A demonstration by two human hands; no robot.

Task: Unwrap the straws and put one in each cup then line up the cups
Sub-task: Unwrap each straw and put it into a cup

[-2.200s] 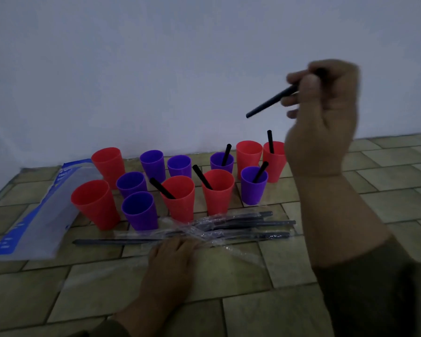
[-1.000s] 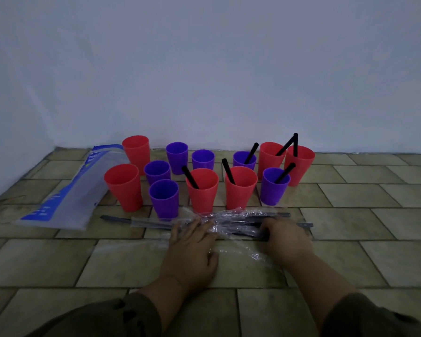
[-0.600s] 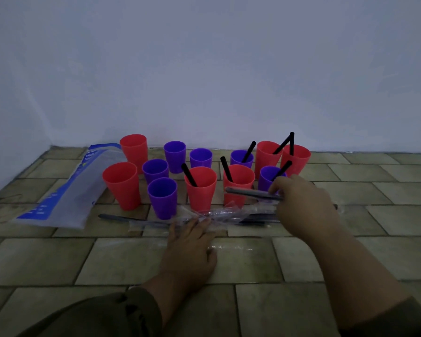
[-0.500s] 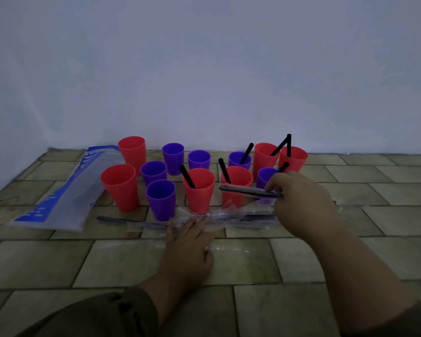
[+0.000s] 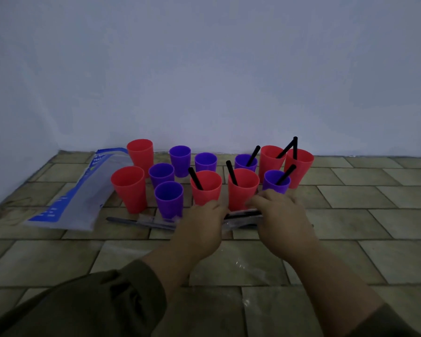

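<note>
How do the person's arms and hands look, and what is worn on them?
The left hand and the right hand are bare: no gloves, and no ring or watch shows. The left sleeve and the right sleeve are dark olive-green cloth, creased, and end well short of the wrists.

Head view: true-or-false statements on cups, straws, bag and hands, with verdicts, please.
1. The red cup nearest the left hand holds a black straw. True.
2. Every purple cup has a straw. False: the front-left purple cup has none.
3. The blue-and-white bag lies left of the cups. True.
4. The right hand is dropping a straw into a cup. False: it grips a wrapped straw low in front of the cups.
5. The cups stand in one row. False: they are bunched in several.
</note>
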